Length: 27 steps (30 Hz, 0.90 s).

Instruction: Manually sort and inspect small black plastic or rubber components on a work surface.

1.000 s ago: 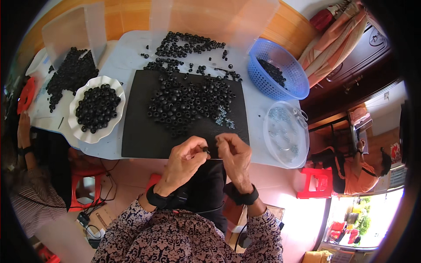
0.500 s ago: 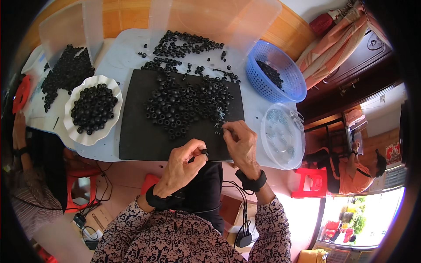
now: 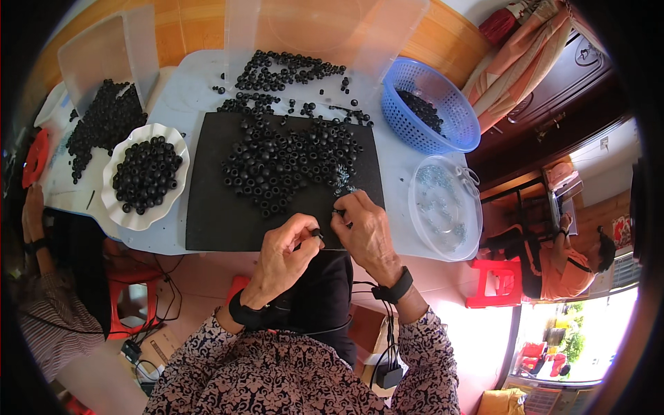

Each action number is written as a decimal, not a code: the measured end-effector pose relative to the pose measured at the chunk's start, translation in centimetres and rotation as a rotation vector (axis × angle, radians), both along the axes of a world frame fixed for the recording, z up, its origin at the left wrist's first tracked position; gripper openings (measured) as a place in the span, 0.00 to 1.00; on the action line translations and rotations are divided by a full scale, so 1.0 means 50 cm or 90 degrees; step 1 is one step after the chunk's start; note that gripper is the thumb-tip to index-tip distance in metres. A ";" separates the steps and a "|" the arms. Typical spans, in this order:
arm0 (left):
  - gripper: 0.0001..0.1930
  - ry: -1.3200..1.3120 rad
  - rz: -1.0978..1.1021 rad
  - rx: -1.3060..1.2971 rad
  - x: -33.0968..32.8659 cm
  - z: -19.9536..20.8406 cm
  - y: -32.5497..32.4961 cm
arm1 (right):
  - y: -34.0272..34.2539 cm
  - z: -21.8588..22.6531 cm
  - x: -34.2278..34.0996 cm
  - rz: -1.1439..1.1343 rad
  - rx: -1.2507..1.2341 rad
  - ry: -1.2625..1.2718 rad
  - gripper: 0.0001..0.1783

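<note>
My left hand (image 3: 285,259) is closed in a pinch around a small black bead (image 3: 316,233), just over the front edge of a black mat (image 3: 225,234). Close beside it, my right hand (image 3: 366,229) pinches thumb and fingers together at the mat's front right; whatever sits between them is too small to make out. Beyond both hands spreads a heap of round black beads (image 3: 270,166) with holes. At the heap's right side lie tiny pale bluish pieces (image 3: 342,178), near my right fingertips.
Left of the mat stands a white scalloped dish (image 3: 109,197) of black beads. On the right are a blue basket (image 3: 443,142) and a clear round tub (image 3: 423,232) of pale pieces. Clear bins (image 3: 328,31) lie behind. Other people sit at far left and right.
My right hand has drawn back from the pale pieces, nearer to my left hand. My left hand still pinches the bead. The view has shifted slightly.
</note>
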State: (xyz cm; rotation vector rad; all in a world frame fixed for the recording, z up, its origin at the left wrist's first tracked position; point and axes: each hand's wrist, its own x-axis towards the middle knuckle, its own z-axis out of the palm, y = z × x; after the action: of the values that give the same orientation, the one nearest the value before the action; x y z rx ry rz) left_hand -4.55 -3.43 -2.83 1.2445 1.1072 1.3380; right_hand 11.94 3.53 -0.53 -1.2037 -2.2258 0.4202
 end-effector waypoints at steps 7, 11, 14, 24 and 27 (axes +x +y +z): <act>0.06 0.032 -0.019 -0.098 -0.013 0.025 -0.003 | -0.027 0.026 -0.015 -0.049 -0.253 0.245 0.08; 0.06 -0.060 -0.014 -0.062 -0.012 0.012 -0.001 | -0.046 0.024 -0.024 0.047 -0.305 0.343 0.11; 0.06 -0.088 -0.024 -0.050 -0.016 0.011 -0.001 | -0.054 0.029 -0.032 0.067 -0.267 0.353 0.10; 0.07 -0.127 -0.053 -0.123 -0.022 0.015 -0.006 | -0.063 0.024 -0.043 0.048 -0.228 0.328 0.10; 0.06 -0.118 -0.005 -0.062 -0.016 0.008 -0.007 | -0.069 0.014 -0.048 0.036 -0.229 0.352 0.08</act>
State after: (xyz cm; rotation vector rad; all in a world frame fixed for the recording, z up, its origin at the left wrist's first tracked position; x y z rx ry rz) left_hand -5.33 -3.78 -2.42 1.0304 1.0236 1.3482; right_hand 9.53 0.06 0.19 -1.0324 -1.7482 1.0702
